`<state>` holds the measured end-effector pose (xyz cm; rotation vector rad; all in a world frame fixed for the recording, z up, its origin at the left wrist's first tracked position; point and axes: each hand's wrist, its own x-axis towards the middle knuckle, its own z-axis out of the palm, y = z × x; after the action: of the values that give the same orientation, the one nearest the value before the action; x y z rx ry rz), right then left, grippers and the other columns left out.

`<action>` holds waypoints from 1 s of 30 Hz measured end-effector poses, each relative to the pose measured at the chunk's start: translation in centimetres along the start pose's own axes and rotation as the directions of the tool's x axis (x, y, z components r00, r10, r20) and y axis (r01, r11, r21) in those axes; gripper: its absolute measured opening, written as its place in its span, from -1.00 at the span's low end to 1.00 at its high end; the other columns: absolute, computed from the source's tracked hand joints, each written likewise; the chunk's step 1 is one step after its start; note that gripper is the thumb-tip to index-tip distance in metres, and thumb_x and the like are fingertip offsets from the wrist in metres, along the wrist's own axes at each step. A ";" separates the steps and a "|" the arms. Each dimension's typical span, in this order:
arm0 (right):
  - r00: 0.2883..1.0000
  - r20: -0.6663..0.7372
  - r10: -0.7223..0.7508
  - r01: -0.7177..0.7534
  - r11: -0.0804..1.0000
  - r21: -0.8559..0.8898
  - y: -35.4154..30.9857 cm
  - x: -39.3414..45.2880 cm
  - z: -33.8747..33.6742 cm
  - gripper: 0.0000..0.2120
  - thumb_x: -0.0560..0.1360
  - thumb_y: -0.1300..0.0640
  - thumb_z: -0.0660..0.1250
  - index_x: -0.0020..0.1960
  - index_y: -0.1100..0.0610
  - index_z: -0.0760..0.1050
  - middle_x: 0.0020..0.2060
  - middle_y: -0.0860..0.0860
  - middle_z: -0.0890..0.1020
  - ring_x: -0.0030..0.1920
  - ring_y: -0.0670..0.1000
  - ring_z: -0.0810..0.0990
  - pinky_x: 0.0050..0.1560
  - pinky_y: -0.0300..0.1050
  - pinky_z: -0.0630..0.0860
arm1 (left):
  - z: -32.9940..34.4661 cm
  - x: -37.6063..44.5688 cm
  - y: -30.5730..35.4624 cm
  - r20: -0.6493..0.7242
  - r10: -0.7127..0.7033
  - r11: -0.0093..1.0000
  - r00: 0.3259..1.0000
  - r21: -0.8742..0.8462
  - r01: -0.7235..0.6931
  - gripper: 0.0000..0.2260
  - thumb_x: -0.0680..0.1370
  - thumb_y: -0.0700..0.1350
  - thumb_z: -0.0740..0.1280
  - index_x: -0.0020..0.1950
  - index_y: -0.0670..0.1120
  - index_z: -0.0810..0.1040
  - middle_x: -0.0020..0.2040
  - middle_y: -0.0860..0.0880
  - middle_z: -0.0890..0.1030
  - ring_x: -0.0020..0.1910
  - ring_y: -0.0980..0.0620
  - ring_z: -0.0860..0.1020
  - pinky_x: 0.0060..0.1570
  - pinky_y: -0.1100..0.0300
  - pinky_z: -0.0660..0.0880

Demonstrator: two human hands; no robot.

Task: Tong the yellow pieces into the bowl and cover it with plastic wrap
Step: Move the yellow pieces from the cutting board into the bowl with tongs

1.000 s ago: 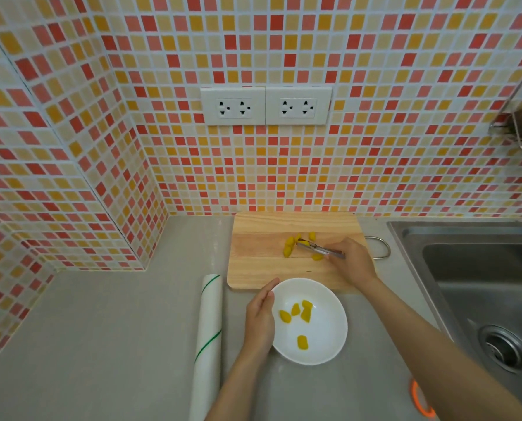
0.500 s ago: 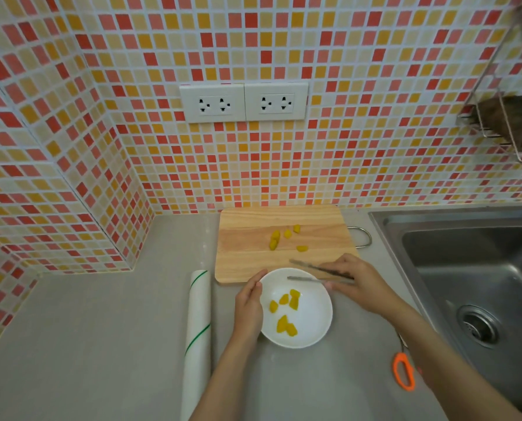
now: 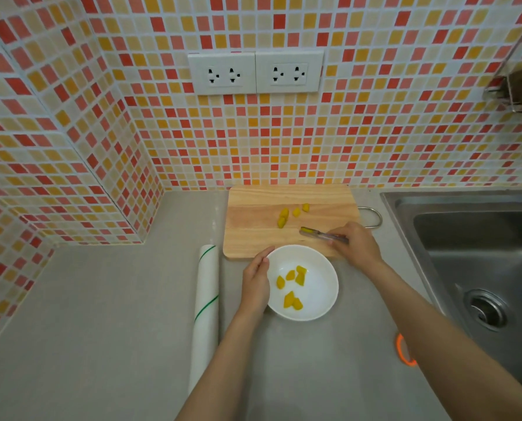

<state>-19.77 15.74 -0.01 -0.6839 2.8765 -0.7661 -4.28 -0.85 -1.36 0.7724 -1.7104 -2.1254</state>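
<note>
I see a grey tabletop (image 3: 101,299) in a mosaic-tiled corner, sink (image 3: 466,238) on the right. One cutting board (image 3: 253,214), one white bowl (image 3: 320,287), one plastic wrap roll (image 3: 206,299), one tongs (image 3: 323,235). Yellow pieces (image 3: 284,212): four on the board, five or six in the bowl, one pinched in the tongs' tips. Left hand (image 3: 255,284) fingers cup the bowl's rim; right hand (image 3: 357,246) fingers are closed on the tongs.

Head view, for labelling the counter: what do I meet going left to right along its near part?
plastic wrap roll → left hand → bowl → right hand holding the tongs → orange loop → sink
</note>
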 end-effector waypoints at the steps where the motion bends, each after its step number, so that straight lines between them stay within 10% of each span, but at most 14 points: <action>1: 1.000 -0.007 -0.017 0.017 1.000 0.016 -0.2 -0.3 -0.1 -0.80 0.46 0.14 0.36 0.06 0.10 0.65 -0.15 0.16 0.59 -0.05 0.17 0.54 -0.19 -0.12 0.32 | 0.0 0.0 0.0 -0.004 -0.003 1.000 1.000 0.001 0.003 -0.71 0.58 -0.30 0.11 0.15 -0.08 0.55 0.14 -0.05 0.58 0.16 0.02 0.50 0.19 0.21 0.38; 6: 0.990 -0.090 -0.109 0.125 0.972 0.197 -1.7 -4.2 -1.5 -0.82 0.41 0.22 0.42 0.02 0.15 0.66 -0.20 0.18 0.61 -0.15 0.14 0.58 -0.09 -0.02 0.46 | 0.0 -0.2 0.2 -0.014 0.002 1.000 1.000 0.020 -0.002 -0.69 0.58 -0.30 0.10 0.20 -0.11 0.54 0.18 -0.07 0.57 0.17 0.03 0.49 0.23 0.20 0.36; 12: 0.930 0.204 -0.306 0.291 0.951 0.100 -2.3 -8.1 -4.8 -0.67 0.37 0.14 0.47 0.13 0.07 0.61 -0.16 0.08 0.56 -0.10 0.05 0.53 -0.05 -0.09 0.45 | 0.2 -0.5 0.5 -0.040 -0.011 1.000 0.999 0.000 0.011 -0.70 0.57 -0.33 0.09 0.22 -0.22 0.52 0.23 -0.18 0.56 0.17 -0.02 0.50 0.26 0.14 0.37; 20: 0.983 -0.002 -0.184 0.182 0.973 0.141 -3.2 -0.8 -4.0 -0.64 0.37 0.15 0.47 0.16 0.13 0.58 -0.17 0.06 0.50 -0.14 0.04 0.47 -0.17 -0.24 0.26 | 0.2 -0.5 0.5 -0.047 -0.037 0.999 0.998 0.003 0.037 -0.70 0.58 -0.31 0.10 0.21 -0.16 0.53 0.23 -0.17 0.56 0.21 -0.05 0.50 0.30 0.07 0.38; 30: 0.983 0.152 -0.105 0.106 0.994 0.003 -4.1 5.0 2.0 -0.67 0.42 0.09 0.42 0.17 0.10 0.59 0.05 0.20 0.59 0.11 0.18 0.51 0.01 -0.10 0.41 | 0.2 -0.8 0.8 -0.038 -0.034 0.999 0.999 0.011 0.035 -0.71 0.58 -0.30 0.10 0.14 -0.09 0.56 0.09 -0.05 0.60 0.10 0.02 0.53 0.14 0.19 0.45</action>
<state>-22.23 9.44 0.43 -0.8620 2.7246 -0.6870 -3.87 -0.47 -0.41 0.8460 -1.7038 -2.1111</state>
